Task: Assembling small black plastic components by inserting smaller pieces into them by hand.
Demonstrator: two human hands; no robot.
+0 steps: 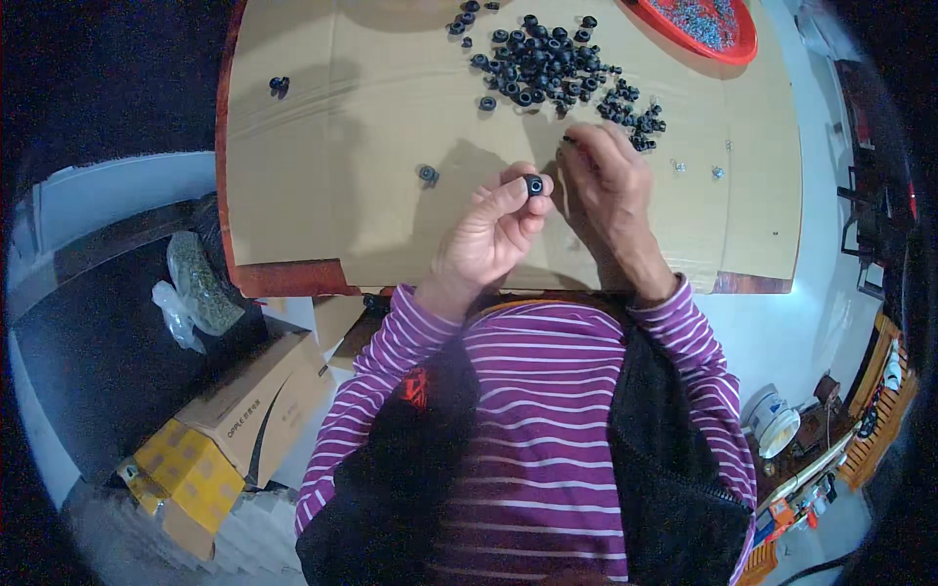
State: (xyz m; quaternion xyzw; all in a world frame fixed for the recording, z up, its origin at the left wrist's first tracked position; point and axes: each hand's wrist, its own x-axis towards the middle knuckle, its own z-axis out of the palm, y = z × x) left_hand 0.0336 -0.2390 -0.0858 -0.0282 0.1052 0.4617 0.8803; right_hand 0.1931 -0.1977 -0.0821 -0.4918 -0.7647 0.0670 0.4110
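Between thumb and fingers, my left hand [489, 234] pinches a round black part [534, 186] with a pale ring around its central hole. Just to the right and a little farther off is my right hand [618, 186], its fingers bent and pressed together. A small dark piece [569, 140] shows at its fingertips, too small to name. Beyond the hands lies a heap of round black parts [537, 63], and smaller black pieces [630, 117] lie to its right, close to my right hand. A dark part [428, 175] sits alone left of my left hand.
Cardboard [293, 186] covers the tabletop. A red tray [748, 51] of small metal pieces stands at the far right edge. Small shiny bits [717, 172] lie on the right. On the left are another dark part [279, 86] and, below the table, cardboard boxes [259, 405].
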